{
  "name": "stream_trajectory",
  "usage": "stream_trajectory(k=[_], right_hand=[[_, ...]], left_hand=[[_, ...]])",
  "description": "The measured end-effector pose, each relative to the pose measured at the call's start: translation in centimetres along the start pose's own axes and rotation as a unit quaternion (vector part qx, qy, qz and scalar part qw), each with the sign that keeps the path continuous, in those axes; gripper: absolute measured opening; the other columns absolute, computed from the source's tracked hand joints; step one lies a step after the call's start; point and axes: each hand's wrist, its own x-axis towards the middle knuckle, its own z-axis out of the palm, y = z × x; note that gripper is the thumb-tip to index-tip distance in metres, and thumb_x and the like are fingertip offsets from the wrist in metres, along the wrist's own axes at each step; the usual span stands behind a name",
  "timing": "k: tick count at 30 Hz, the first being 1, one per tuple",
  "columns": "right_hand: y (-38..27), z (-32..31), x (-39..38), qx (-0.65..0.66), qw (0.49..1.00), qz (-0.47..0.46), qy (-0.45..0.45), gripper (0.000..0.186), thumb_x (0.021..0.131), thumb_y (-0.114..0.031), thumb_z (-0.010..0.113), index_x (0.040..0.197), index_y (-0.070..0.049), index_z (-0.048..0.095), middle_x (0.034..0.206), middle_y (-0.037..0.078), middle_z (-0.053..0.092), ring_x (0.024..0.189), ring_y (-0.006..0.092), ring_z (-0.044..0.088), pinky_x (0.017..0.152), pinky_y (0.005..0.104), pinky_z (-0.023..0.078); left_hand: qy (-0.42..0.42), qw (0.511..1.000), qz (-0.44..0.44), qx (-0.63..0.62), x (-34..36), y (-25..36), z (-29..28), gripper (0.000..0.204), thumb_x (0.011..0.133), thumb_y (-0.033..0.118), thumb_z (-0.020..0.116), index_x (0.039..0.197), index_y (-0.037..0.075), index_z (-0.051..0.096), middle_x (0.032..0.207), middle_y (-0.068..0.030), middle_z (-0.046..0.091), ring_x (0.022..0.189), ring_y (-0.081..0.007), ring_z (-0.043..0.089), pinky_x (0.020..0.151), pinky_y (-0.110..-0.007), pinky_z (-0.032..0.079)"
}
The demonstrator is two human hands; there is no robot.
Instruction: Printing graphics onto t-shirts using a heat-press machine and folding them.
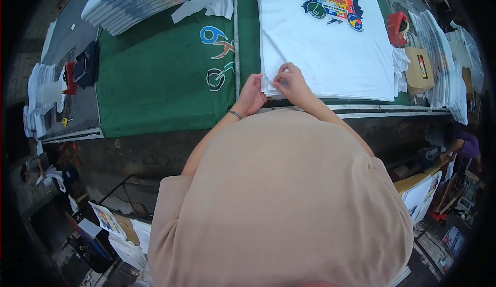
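Note:
A stack of white printed cloth pieces (330, 60) lies at the top centre right, with a colourful print near its far end. At its near left corner my left hand (250, 95) has its fingers curled at the cloth's edge. Just right of it my right hand (292, 85) pinches the top layer near that corner, where a fold runs up the left side. Part of the fingertips on both hands is hidden by cloth or fingers.
Green table cover (155, 85) extends left, with folded printed stacks (150, 3) and white scraps (204, 8) behind. A red tape dispenser (397, 29), cardboard box (418, 70) and sheet piles (444, 65) stand right. Another person (467, 145) in purple is at the far right.

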Motion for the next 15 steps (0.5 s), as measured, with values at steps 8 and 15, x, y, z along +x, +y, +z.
stream_trajectory(k=[8, 15], right_hand=[[1.3, -1.8, 0.1, 0.003, 0.999, -0.013, -0.041, 0.009, 0.081, -0.012, 0.065, 0.082, -0.003, 0.063, 0.099, 0.011, 0.052, 0.094, 0.0291, 0.05, 0.083, 0.0356, 0.041], [3.6, -8.2, 0.7, -0.037, 0.995, 0.072, 0.06, 0.01, 0.079, -0.011, 0.065, 0.082, -0.002, 0.064, 0.103, 0.016, 0.054, 0.1, 0.034, 0.051, 0.088, 0.0405, 0.041]], left_hand=[[0.01, 0.993, 0.027, 0.112, 0.1, -0.4, 0.7, 0.029, 0.09, 0.012, 0.053, 0.117, 0.002, 0.047, 0.111, -0.0073, 0.059, 0.099, -0.0158, 0.059, 0.087, -0.031, 0.048], [0.032, 0.994, 0.022, 0.106, 0.2, -0.4, 0.4, 0.029, 0.09, 0.01, 0.053, 0.117, 0.001, 0.048, 0.112, -0.0077, 0.059, 0.099, -0.0175, 0.059, 0.088, -0.032, 0.049]])
